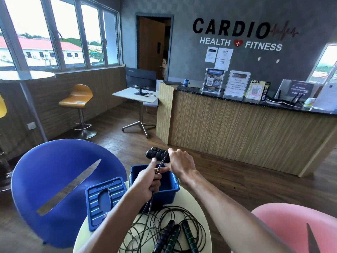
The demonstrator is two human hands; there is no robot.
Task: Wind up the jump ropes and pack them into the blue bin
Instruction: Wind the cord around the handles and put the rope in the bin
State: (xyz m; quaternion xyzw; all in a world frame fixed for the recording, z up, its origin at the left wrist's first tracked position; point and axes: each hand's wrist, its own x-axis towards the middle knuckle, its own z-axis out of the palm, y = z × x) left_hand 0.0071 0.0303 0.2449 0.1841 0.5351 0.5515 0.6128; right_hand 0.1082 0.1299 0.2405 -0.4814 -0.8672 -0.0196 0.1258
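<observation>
I judge I'm on the first rope. My right hand (179, 162) has its grip round two black handles (157, 154) above the blue bin (171, 187) at 12 o'clock; my left hand (148, 179) pinches their cord (160, 164). The bin looks empty, its lid (104, 199) at 9. More jump ropes (169, 229) lie tangled on the bench (197, 207) at 6, unwound.

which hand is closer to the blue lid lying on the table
Left. The left hand grips the cord over the blue bin, just right of the lid. The right hand holds the black handles farther right.
</observation>
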